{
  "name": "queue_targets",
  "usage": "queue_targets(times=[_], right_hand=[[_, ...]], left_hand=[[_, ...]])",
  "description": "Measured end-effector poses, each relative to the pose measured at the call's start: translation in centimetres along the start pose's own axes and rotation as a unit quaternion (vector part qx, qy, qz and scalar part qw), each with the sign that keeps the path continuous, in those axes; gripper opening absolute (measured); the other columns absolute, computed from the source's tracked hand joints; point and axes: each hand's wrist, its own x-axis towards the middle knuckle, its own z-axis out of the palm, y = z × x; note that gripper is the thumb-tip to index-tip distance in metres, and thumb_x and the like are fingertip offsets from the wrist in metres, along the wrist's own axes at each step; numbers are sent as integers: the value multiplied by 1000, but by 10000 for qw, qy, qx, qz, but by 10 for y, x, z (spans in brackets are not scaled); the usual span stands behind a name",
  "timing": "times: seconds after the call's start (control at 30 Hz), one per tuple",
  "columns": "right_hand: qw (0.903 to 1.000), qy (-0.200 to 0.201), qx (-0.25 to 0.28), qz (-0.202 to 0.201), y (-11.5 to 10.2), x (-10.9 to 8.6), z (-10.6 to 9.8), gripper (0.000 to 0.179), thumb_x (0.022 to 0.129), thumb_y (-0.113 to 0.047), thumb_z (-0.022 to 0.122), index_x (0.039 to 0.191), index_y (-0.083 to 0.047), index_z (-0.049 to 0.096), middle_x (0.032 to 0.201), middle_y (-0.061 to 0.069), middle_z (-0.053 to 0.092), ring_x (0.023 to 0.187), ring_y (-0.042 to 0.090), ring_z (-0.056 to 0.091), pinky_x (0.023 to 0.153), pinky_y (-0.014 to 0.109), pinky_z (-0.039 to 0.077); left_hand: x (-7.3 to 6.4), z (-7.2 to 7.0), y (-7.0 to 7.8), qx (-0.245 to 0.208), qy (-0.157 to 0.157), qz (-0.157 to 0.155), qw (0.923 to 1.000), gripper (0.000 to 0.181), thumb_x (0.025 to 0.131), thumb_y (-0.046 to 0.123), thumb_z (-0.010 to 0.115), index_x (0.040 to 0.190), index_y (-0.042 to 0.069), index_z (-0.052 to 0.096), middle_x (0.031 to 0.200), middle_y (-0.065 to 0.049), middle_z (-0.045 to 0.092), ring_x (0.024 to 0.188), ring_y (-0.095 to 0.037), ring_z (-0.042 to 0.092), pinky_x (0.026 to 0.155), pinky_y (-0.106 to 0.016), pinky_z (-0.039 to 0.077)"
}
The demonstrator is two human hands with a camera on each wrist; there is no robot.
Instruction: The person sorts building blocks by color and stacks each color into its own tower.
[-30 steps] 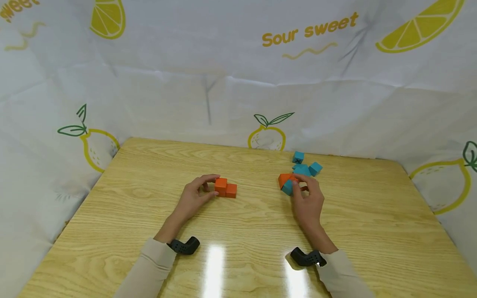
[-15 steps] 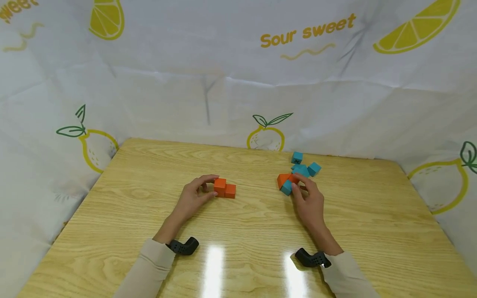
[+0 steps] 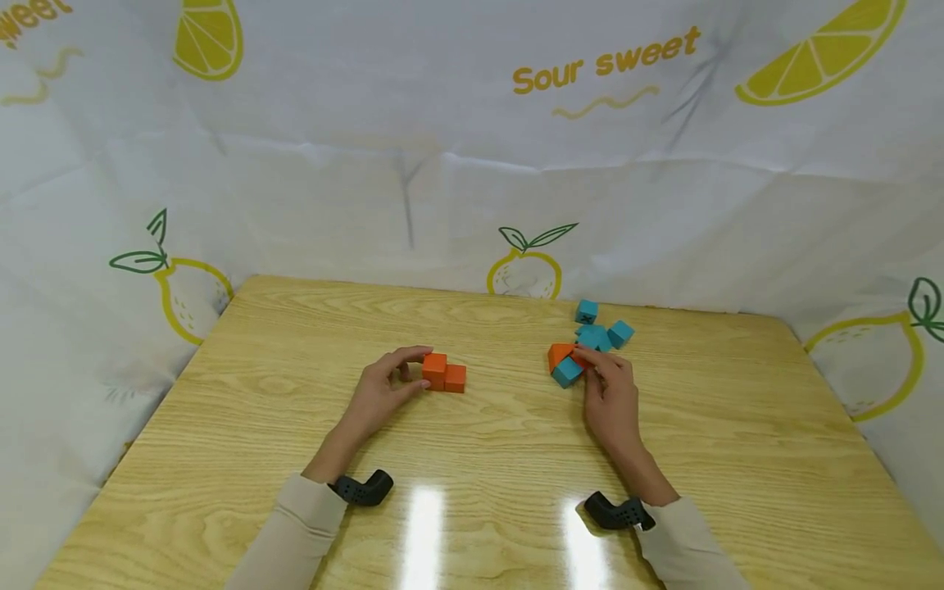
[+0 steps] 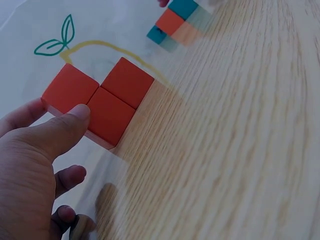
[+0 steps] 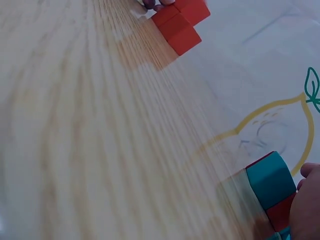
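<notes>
On the left of the table, my left hand (image 3: 379, 393) pinches the upper orange cube (image 3: 435, 365) of a small stack between thumb and fingers. The left wrist view shows that cube (image 4: 71, 89) above one orange cube (image 4: 111, 116), with another orange cube (image 4: 128, 82) beside them. My right hand (image 3: 614, 401) holds an orange block (image 3: 581, 361) in a cluster on the right, its fingertips partly covering it. Touching that block are a blue block (image 3: 567, 372) at the front and an orange block with a slanted side (image 3: 558, 356).
Behind the right hand lie a blue angular piece (image 3: 593, 337), a blue cube (image 3: 620, 333) and another blue cube with a dark mark (image 3: 587, 311). A white lemon-print cloth (image 3: 332, 188) hangs behind the wooden table (image 3: 501, 459).
My right thumb has shifted right, off the front blue block, which now shows more fully. The left hand and its orange cubes keep their place.
</notes>
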Motion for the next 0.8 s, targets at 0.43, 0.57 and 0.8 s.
queue_targets(times=[0.43, 0.57, 0.8], right_hand=[[10000, 40, -40, 42, 1, -3, -3, 33, 87, 10, 62, 117, -3, 67, 109, 16, 63, 93, 27, 47, 60, 18, 35], [9999, 69, -110, -36, 3, -5, -4, 33, 86, 9, 65, 116, -3, 67, 109, 16, 65, 97, 29, 46, 63, 24, 36], [10000, 21, -67, -55, 4, -8, -9, 32, 84, 8, 68, 115, -2, 67, 116, 16, 64, 99, 30, 45, 67, 29, 34]], left_hand=[[-3, -9, 38, -97, -22, 2, 10000, 45, 84, -3, 70, 127, 6, 60, 112, -12, 63, 82, -35, 50, 65, -35, 37], [-3, -9, 38, -105, -28, -11, 9999, 45, 84, -3, 70, 127, 6, 60, 111, -11, 63, 81, -35, 50, 65, -35, 37], [-3, -8, 34, -127, -41, 108, 9999, 45, 85, -1, 70, 128, 5, 59, 111, -11, 63, 81, -31, 50, 64, -33, 38]])
